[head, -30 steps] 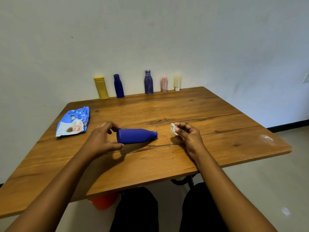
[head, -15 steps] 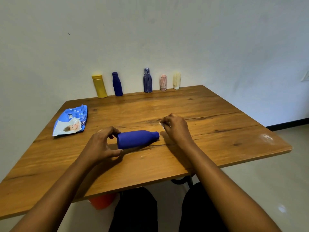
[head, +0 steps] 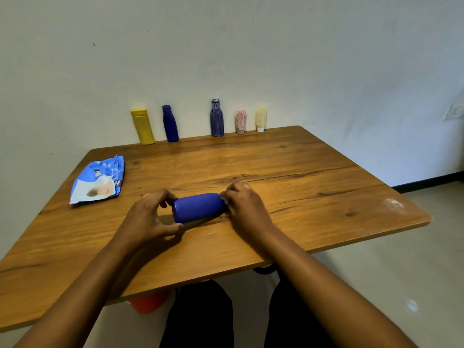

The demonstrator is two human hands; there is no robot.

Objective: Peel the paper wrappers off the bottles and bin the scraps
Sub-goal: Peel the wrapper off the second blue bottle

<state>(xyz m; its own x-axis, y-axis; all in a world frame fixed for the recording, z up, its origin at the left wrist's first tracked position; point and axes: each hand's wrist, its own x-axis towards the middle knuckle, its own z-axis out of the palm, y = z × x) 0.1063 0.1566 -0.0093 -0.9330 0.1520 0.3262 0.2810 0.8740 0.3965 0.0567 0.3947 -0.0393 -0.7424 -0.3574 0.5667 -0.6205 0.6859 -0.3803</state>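
Head view. Wooden surface (head: 301, 172) stands against a white wall (head: 276, 46); pale floor (head: 414, 272) to the right. A row of bottles (head: 217, 119) stands upright along the far edge; a blue packet (head: 99, 180) lies flat at left. The blue bottle (head: 198, 208) lies on its side near centre, between the hands. Left hand (head: 148, 217) grips its base, thumb underneath. Right hand (head: 244, 207) curls over the neck end, hiding it.

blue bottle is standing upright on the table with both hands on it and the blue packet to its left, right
Not upright: the head view shows the blue bottle lying on its side on the table, with the left hand and right hand on it and the blue packet to its left.
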